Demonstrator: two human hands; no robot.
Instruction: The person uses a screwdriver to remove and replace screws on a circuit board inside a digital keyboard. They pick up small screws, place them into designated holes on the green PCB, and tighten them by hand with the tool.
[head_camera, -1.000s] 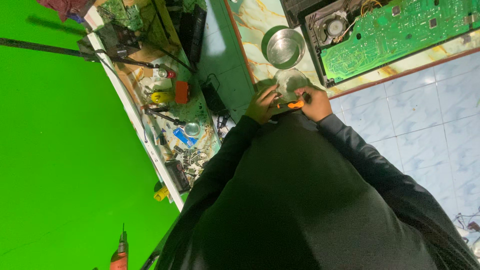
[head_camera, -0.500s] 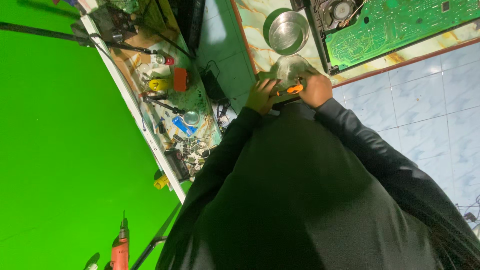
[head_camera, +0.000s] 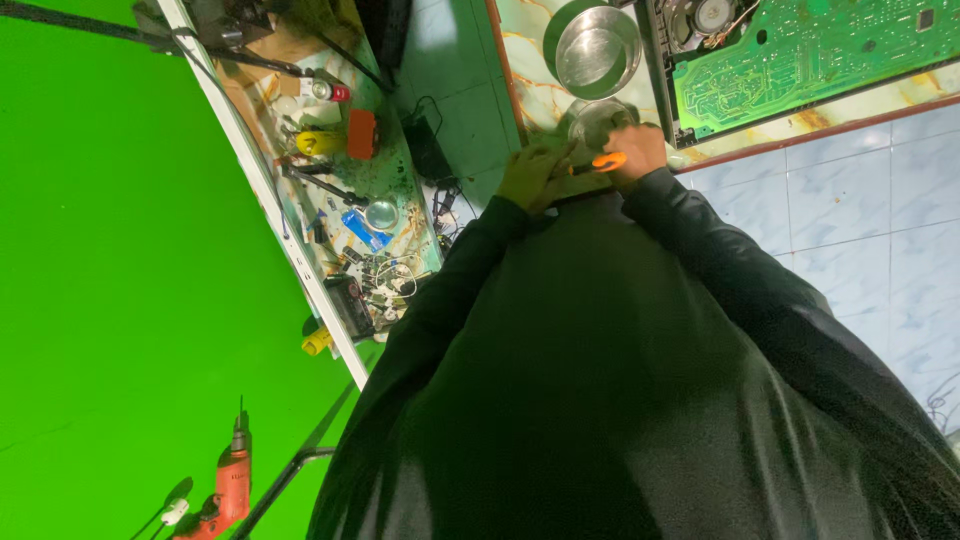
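Two hands meet near the top of the view, above a dark-sleeved torso that fills the lower frame. The left hand curls its fingers around one end of a slim orange-handled tool; the right hand closes over the handle. What the tool's tip touches is hidden between the hands.

Compared with half a second ago, both hands and the tool keep the same grip and the same spot just below the small clear glass dish; only the camera has tilted slightly, so the work reads as steady, close handling without a new move.

Beyond the dish sits a steel bowl, and to the right of the dish lies a green circuit board on the marble-patterned bench. Well left of the dish, a cluttered shelf holds small parts, and an orange power drill lies far below on green ground.
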